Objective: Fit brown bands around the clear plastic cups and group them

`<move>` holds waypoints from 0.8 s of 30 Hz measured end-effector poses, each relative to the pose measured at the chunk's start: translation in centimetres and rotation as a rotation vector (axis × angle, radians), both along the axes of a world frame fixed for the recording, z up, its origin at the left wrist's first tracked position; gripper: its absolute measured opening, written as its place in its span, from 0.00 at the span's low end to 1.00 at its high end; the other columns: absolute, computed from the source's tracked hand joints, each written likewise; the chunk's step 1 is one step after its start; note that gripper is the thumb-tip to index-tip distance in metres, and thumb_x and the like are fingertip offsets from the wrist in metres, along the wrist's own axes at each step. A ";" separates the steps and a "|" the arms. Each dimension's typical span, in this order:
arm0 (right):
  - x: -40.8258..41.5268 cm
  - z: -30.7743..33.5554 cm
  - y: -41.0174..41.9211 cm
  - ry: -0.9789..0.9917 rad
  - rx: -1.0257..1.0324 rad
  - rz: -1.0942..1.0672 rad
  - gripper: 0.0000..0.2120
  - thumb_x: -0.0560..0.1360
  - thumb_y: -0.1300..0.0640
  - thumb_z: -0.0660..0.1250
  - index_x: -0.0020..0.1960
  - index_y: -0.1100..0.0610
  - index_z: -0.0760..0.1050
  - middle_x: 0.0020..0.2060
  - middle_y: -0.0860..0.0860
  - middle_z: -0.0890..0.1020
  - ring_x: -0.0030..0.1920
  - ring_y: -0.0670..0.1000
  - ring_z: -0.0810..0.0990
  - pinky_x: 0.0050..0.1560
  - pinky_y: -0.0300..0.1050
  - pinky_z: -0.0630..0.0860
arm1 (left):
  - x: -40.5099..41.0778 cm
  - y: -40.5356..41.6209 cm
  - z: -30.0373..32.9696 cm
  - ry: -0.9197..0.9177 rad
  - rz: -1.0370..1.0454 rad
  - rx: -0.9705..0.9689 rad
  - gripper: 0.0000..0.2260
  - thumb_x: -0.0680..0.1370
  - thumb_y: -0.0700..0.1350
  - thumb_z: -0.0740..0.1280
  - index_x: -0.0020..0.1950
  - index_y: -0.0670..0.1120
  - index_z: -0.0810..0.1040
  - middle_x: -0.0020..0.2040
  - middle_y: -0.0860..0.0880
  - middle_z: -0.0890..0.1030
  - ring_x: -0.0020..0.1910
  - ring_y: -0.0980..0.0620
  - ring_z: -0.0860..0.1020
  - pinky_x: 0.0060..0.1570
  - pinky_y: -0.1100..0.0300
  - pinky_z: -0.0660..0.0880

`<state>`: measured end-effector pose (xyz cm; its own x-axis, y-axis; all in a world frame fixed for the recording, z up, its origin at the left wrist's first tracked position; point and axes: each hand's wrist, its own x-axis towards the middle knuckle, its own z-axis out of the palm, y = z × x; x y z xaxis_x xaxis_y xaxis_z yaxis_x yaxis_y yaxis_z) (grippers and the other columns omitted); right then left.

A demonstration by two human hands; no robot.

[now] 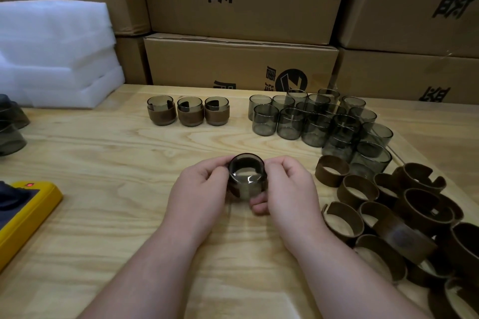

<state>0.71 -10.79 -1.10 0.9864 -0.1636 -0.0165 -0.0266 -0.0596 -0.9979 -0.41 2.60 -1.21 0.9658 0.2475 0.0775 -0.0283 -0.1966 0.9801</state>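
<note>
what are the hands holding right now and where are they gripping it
Both hands hold one clear cup: the left hand grips its left side, the right hand its right side, fingers curled underneath.

Table (103, 215) is showing as pale wood, visible grain, matt with a soft sheen. Held cup (246, 179) is reading as smoky clear plastic, glossy, throwing bright glints off the rim. Loose cups (321, 122) are looking the same: smooth tinted transparent plastic. Brown bands (388, 215) are coming across matt, leather-like or stiff card, can't tell which. Banded cups (189, 111) are showing dull brown wrap under glossy rims. Boxes (241, 59) are plain corrugated cardboard, matt, with glossy tape strips. White foam sheets (51, 52) are looking soft, slightly translucent. Yellow device (23, 217) is looking like smooth plastic.
</note>
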 end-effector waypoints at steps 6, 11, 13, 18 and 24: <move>-0.9 0.0 0.4 -0.138 -0.186 0.065 0.18 0.64 0.34 0.70 0.50 0.38 0.72 0.47 0.40 0.82 0.41 0.56 0.84 0.43 0.56 0.83 | 0.0 0.1 -0.2 -0.133 0.050 -0.138 0.12 0.81 0.39 0.67 0.50 0.51 0.88 0.50 0.59 0.87 0.51 0.63 0.83 0.50 0.62 0.77; -0.5 -0.7 0.4 -0.179 -0.236 0.150 0.22 0.74 0.56 0.75 0.58 0.36 0.69 0.64 0.41 0.78 0.60 0.47 0.81 0.63 0.52 0.78 | 0.1 0.2 -0.2 -0.157 0.105 -0.169 0.12 0.80 0.36 0.67 0.46 0.51 0.87 0.44 0.59 0.87 0.42 0.64 0.82 0.46 0.64 0.80; -0.3 -0.8 0.3 -0.184 -0.283 0.175 0.27 0.75 0.58 0.74 0.63 0.34 0.66 0.70 0.38 0.74 0.66 0.44 0.77 0.69 0.49 0.74 | 0.1 0.1 -0.1 -0.162 0.110 -0.166 0.12 0.80 0.36 0.68 0.46 0.51 0.86 0.40 0.60 0.86 0.35 0.65 0.80 0.39 0.71 0.77; -0.2 -1.2 0.2 -0.200 -0.430 0.178 0.32 0.77 0.58 0.71 0.71 0.34 0.61 0.73 0.37 0.70 0.72 0.41 0.71 0.73 0.44 0.70 | 0.1 0.0 -0.1 -0.164 0.098 -0.149 0.11 0.79 0.35 0.70 0.49 0.51 0.85 0.45 0.54 0.87 0.40 0.65 0.81 0.39 0.74 0.73; 0.0 -1.6 0.1 -0.255 -0.610 0.086 0.10 0.76 0.51 0.73 0.54 0.41 0.75 0.69 0.42 0.68 0.72 0.42 0.66 0.62 0.25 0.59 | 0.1 -0.1 -0.2 -0.146 0.103 -0.123 0.13 0.79 0.35 0.68 0.48 0.53 0.85 0.44 0.59 0.86 0.42 0.53 0.83 0.41 0.65 0.80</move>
<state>0.66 -10.68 -2.70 0.9570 0.0096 0.2900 0.2361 -0.6071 -0.7588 -0.32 2.51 -1.41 0.9155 0.3610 0.1776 -0.1575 -0.0845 0.9839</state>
